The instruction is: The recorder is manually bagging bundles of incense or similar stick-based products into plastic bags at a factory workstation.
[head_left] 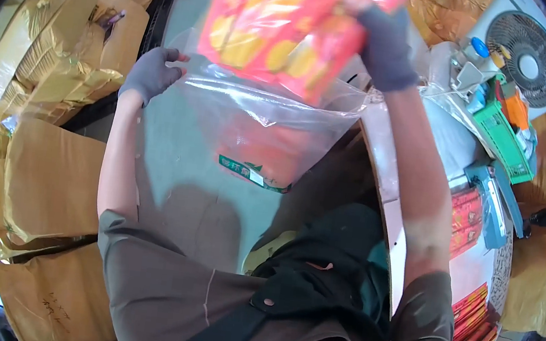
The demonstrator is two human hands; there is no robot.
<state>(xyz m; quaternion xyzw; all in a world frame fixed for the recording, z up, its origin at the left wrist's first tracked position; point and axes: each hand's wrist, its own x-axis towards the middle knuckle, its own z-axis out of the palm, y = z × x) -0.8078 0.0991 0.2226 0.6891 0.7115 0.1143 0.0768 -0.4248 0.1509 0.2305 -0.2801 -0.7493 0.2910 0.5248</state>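
Observation:
A large clear plastic bag (213, 98) hangs in front of me with its mouth upward. My left hand (150, 75), in a grey glove with bare fingertips, pinches the left side of its rim. Inside, low down, shows something orange-red (269, 148) with a green label strip. My right hand (385, 46), gloved the same way, grips a bundle of red-and-yellow printed packets (270, 24) in shiny clear wrap. That bundle is tilted over the mouth, its lower edge overlapping the rim, and is slightly blurred. Its top runs out of view.
Brown paper-wrapped parcels (54, 178) are stacked along my left. At right a table (461, 275) bears red printed packets (469, 334), a green plastic basket (503, 141) of small items and a blue-grey tool (493, 197). A fan (526, 62) stands at the far right.

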